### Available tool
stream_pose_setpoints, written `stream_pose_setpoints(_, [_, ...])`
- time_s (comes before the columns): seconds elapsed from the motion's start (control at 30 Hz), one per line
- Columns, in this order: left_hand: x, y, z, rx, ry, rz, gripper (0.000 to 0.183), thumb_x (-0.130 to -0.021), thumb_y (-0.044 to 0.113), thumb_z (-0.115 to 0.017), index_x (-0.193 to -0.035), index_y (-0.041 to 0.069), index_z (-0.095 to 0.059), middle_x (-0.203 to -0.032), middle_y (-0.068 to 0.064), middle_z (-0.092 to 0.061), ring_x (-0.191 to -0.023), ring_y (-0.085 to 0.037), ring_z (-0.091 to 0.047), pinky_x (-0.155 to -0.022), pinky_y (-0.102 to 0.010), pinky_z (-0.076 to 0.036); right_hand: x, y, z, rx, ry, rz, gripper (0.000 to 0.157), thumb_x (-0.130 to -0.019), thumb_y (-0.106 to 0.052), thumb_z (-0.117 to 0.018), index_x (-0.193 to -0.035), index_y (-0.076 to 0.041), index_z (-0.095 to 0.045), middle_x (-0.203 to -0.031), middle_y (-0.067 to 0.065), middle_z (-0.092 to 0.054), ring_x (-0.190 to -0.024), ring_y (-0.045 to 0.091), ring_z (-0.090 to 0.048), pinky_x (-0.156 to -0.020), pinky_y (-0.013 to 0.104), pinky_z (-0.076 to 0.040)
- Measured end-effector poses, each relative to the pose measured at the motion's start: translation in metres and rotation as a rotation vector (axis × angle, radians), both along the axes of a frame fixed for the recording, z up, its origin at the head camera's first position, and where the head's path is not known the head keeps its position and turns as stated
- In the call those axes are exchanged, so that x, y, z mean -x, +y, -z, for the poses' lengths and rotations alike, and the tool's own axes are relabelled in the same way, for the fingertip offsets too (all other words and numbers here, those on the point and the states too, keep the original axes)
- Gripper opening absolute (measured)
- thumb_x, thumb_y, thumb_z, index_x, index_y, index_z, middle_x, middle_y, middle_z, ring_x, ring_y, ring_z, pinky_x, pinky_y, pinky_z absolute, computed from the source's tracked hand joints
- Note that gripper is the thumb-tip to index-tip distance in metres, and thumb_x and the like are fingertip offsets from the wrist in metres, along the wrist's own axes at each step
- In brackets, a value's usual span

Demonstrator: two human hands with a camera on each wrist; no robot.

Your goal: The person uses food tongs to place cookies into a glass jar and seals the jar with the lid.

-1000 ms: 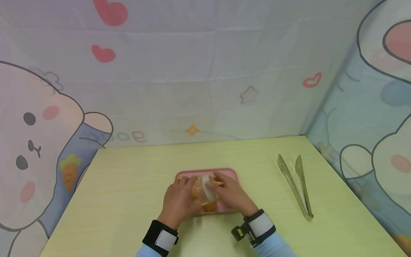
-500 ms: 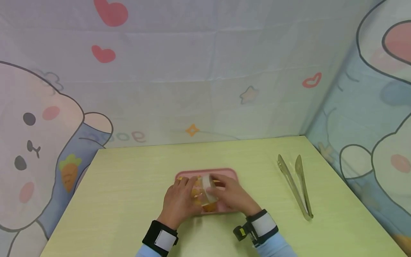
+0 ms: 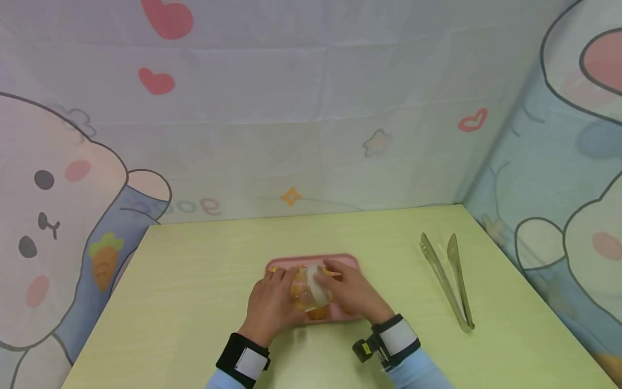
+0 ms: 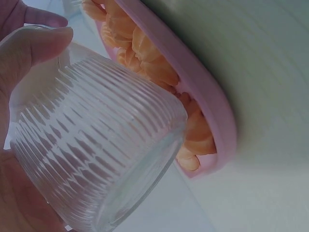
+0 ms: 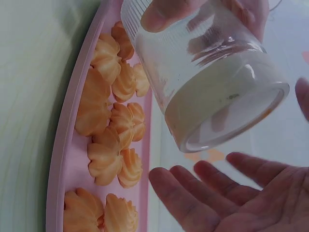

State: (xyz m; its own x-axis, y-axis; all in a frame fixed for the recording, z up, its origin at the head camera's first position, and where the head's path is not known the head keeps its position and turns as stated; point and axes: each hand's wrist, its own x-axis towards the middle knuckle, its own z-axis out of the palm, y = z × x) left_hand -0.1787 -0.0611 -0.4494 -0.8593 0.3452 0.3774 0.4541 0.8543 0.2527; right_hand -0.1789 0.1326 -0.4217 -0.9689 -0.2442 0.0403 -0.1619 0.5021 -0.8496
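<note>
My left hand (image 3: 272, 303) grips a clear ribbed glass jar (image 4: 99, 128), held on its side over a pink tray (image 5: 57, 164). A pale, milky lid (image 5: 217, 99) closes the end facing right. Around that lid my right hand (image 3: 358, 294) is spread, and in the right wrist view its fingers (image 5: 181, 191) are loosely extended and apart from the lid. Golden, shell-shaped piped cookies (image 5: 107, 152) lie on the tray below the jar. Both hands hide much of the jar and tray in the head view.
Metal tongs (image 3: 449, 286) lie spread on the pale yellow table (image 3: 194, 281), to the right of the tray. A cartoon-printed cloth (image 3: 252, 108) hangs behind the table and along its sides.
Half a second ago the right fingers were closed on the lid; now they have loosened and spread around it. The left hand keeps its grip on the jar.
</note>
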Motion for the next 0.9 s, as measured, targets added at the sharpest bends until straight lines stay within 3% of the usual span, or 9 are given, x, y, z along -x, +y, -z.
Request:
stream_pose_setpoints(0.1, [0.001,0.0,0.0,0.002,0.0,0.003,0.084,-0.052,0.043,-0.083,-0.125,0.012,-0.056,-0.104,-0.009,-0.063,-0.096,-0.028,-0.055,-0.076,-0.049,-0.051,0.0,-0.003,0.0,-0.025,-0.031,0.028,0.064,-0.095,-0.049,-0.049,-0.138,-0.002,-0.048,-0.139,0.024,-0.05,-0.118,0.037,-0.051,-0.095,0.059,-0.044])
stream_pose_setpoints(0.27, [0.001,0.0,0.001,-0.003,-0.003,0.009,0.087,-0.05,0.043,-0.085,-0.126,0.013,-0.055,-0.104,-0.009,-0.063,-0.096,-0.028,-0.055,-0.076,-0.049,-0.051,0.0,-0.003,-0.001,-0.034,-0.022,-0.01,0.059,-0.097,-0.045,-0.049,-0.136,0.0,-0.05,-0.137,0.023,-0.053,-0.117,0.035,-0.053,-0.095,0.058,-0.045])
stream_pose_setpoints(0.53, [0.001,0.0,0.002,-0.012,0.025,0.015,0.082,-0.053,0.042,-0.083,-0.125,0.013,-0.056,-0.102,-0.008,-0.063,-0.094,-0.028,-0.056,-0.073,-0.048,-0.052,-0.001,0.003,-0.001,0.077,-0.007,-0.095,0.054,-0.094,-0.032,-0.058,-0.138,-0.001,-0.047,-0.142,0.024,-0.046,-0.117,0.038,-0.052,-0.089,0.054,-0.051])
stream_pose_setpoints(0.9, [-0.001,-0.001,0.001,-0.067,0.051,0.034,0.081,-0.051,0.04,-0.084,-0.122,0.011,-0.059,-0.098,-0.009,-0.064,-0.086,-0.027,-0.057,-0.065,-0.046,-0.052,0.001,0.009,0.001,0.151,0.002,-0.15,0.063,-0.087,-0.019,-0.066,-0.143,-0.006,-0.041,-0.148,0.02,-0.04,-0.128,0.037,-0.041,-0.095,0.057,-0.046])
